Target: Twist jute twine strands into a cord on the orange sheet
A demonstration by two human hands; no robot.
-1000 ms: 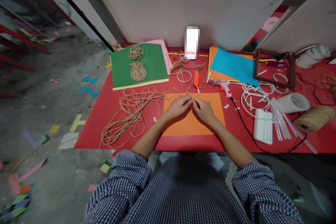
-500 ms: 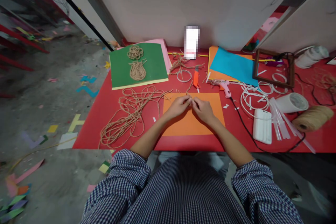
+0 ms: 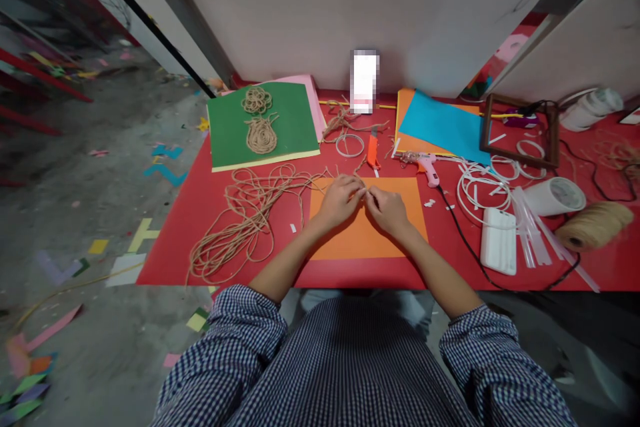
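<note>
My left hand [image 3: 344, 199] and my right hand [image 3: 387, 208] meet above an orange sheet [image 3: 367, 240], thumbs and fingertips pinched together. A thin strand of jute twine seems to run between the fingertips, mostly covered by the fingers. Left of my hands lies a loose tangle of jute twine [image 3: 250, 213], its strands reaching to the sheet's edge. Just beyond my fingertips rests an orange box cutter [image 3: 373, 150] beside a pale ring [image 3: 350, 145].
A green sheet [image 3: 295, 120] bears two coiled twine shapes. A pink glue gun [image 3: 429, 170], blue sheet [image 3: 445, 127], wooden frame [image 3: 554, 133], white power strip [image 3: 499, 240], glue sticks [image 3: 533, 233] and a twine spool [image 3: 595, 227] lie on the right. A phone [image 3: 365, 80] stands behind.
The fingers of my left hand have shifted and spread slightly over the fingertips, covering more of the twine. My right hand has hardly moved.
</note>
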